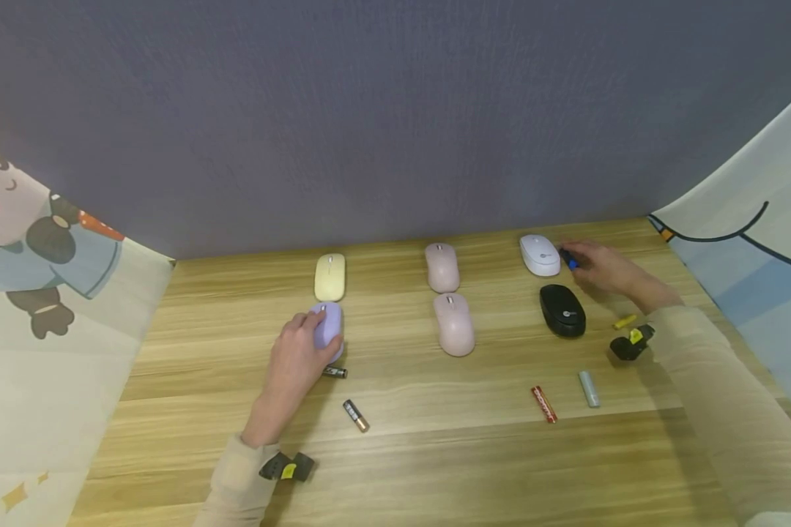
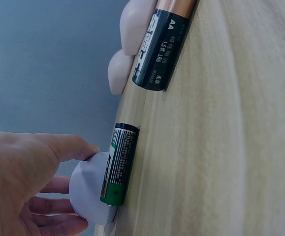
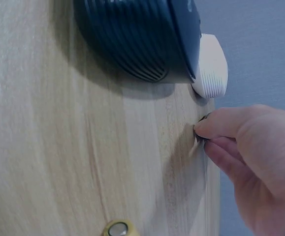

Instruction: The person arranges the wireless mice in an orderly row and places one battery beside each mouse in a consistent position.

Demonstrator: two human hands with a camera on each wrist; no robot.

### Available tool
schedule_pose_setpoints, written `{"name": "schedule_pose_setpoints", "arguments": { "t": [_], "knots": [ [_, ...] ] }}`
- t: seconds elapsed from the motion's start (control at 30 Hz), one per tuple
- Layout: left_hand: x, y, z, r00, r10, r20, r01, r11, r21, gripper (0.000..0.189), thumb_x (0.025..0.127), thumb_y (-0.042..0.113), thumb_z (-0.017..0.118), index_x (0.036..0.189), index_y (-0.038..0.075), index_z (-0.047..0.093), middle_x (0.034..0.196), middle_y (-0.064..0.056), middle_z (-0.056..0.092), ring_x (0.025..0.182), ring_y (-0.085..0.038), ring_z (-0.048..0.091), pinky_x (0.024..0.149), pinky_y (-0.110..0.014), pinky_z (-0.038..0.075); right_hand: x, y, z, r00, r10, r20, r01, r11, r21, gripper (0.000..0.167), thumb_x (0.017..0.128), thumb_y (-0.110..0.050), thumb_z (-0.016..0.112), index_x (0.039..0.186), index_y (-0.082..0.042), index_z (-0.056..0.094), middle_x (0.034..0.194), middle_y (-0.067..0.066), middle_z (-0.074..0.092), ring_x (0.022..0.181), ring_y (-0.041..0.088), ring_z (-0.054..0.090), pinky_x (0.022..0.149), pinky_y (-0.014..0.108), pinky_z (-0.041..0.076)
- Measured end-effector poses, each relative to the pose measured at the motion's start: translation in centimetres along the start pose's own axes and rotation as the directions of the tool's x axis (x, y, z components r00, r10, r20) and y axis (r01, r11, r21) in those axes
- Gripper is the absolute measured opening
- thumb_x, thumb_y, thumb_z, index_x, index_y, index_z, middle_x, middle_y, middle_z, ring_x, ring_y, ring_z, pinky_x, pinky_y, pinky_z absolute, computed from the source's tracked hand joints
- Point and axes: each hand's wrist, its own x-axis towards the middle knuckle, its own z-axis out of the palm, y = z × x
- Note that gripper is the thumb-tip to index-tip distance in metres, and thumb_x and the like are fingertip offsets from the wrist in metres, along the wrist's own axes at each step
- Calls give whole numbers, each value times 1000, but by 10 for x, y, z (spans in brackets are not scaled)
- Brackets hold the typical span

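My left hand [image 1: 296,356] holds a purple computer mouse [image 1: 328,323] on the table, thumb on one side and fingers on the other. A green and black battery [image 2: 120,164] lies just in front of that mouse, and a black and copper AA battery [image 1: 356,416] is a little nearer. At the far right, my right hand [image 1: 609,272] pinches a small black and blue battery [image 1: 570,259] between thumb and fingers, close to the table. Its far end is hidden by the fingers. Just left of it sits a white mouse [image 1: 540,255], with a black mouse [image 1: 562,311] nearer.
A yellow mouse [image 1: 330,277] stands behind the purple one. Two pink mice, one behind the other [image 1: 442,268], sit mid-table. Red [image 1: 544,405], grey-green [image 1: 589,389] and yellow [image 1: 625,321] batteries lie at the right. A grey panel [image 1: 395,146] rises along the back edge.
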Motion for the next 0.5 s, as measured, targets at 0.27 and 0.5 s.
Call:
{"name": "schedule_pose_setpoints", "arguments": {
  "t": [0.27,0.5],
  "knots": [
    [-1,0,0,1000,9,-8,-9,1000,4,57,86,27,84,128,-7,66,120,-34,66,97,-46,70,74,-53,65,0,-4,0,1000,18,3,-18,1000,3,58,93,3,66,144,16,42,145,45,41,130,62,44,111,72,36],
    [-1,0,0,1000,9,-9,-9,1000,2,57,86,27,84,128,-7,66,119,-34,66,97,-46,70,74,-53,64,0,-2,2,1000,27,-9,-27,999,27,59,92,3,66,145,15,41,140,44,46,118,58,55,104,70,44]
  ]
}}
